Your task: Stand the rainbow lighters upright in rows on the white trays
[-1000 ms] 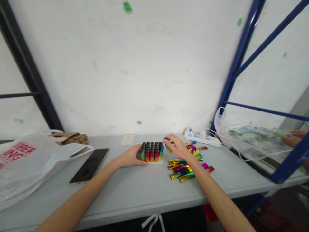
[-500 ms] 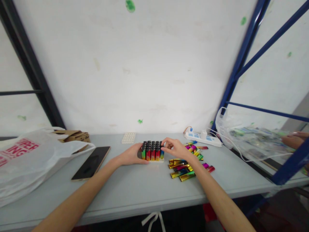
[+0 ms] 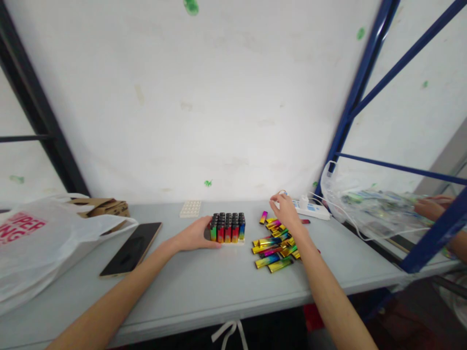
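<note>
Tabletop (image 3: 204,287), pale grey and smooth, runs across the head view against a white wall (image 3: 219,97) blotched with green marks and faint brownish smudges. Near its middle, a block of upright lighters (image 3: 228,228), black-topped and brightly coloured, stands in rows on a white base (image 3: 240,242). The hands are apart: the left hand (image 3: 197,234) is closed round the block's left end, thumb along the near side, while the right hand (image 3: 286,211) is bent above the far end of a loose pile of lighters (image 3: 272,250) — whether it grips one, I cannot tell. One magenta-and-yellow lighter (image 3: 263,217) sits just left of that hand.

Behind the block lies a pale gridded tray (image 3: 190,209); at the back right, a white power strip (image 3: 314,210) trails a cable. Leftward are a dark phone (image 3: 131,249), a white bag (image 3: 54,248) with red lettering and some brown cardboard (image 3: 111,208). A dark frame (image 3: 40,107) rises at left, a blue one (image 3: 345,124) at right — beyond it, a clear plastic bag (image 3: 375,201) and another person's hand (image 3: 428,208).
</note>
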The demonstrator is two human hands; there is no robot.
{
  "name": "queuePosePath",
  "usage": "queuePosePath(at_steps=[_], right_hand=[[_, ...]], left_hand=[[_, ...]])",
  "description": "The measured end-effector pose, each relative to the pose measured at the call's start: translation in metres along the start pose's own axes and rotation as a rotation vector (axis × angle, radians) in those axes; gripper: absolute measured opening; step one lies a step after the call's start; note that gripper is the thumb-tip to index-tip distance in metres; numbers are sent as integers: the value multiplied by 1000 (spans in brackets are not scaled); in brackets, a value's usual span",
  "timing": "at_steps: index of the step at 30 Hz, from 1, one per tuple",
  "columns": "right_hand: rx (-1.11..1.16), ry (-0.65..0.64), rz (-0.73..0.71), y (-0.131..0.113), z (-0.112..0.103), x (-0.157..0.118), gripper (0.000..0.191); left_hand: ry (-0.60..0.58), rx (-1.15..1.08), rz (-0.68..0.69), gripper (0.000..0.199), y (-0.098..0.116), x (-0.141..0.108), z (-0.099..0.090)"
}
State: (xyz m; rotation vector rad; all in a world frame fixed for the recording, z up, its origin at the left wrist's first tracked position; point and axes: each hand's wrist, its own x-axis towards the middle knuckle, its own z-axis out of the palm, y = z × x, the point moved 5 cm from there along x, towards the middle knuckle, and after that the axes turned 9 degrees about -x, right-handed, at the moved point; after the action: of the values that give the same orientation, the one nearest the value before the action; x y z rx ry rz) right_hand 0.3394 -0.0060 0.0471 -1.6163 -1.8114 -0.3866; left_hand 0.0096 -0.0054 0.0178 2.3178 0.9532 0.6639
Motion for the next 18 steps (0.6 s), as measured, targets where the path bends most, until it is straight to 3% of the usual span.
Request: queuePosePath(at_steps=[2,4,7,13,18], right_hand=[[-159,-132,78,26,13,-4,29],[-255,-366,157,46,29,-13,36],[-268,-605,163,51,44,-22,40],[-156,-580,56,30,37,-15,34],[-123,-428,67,20,22,-8,28]], left_hand=[[-3,2,-2,72,0,0,0],[-8,4,-5,72,1,0,0],[-9,0,-6,73,-1,1,1],[13,-7,-10,76,-5,0,0],[9,2,-10,77,-6,0,1]])
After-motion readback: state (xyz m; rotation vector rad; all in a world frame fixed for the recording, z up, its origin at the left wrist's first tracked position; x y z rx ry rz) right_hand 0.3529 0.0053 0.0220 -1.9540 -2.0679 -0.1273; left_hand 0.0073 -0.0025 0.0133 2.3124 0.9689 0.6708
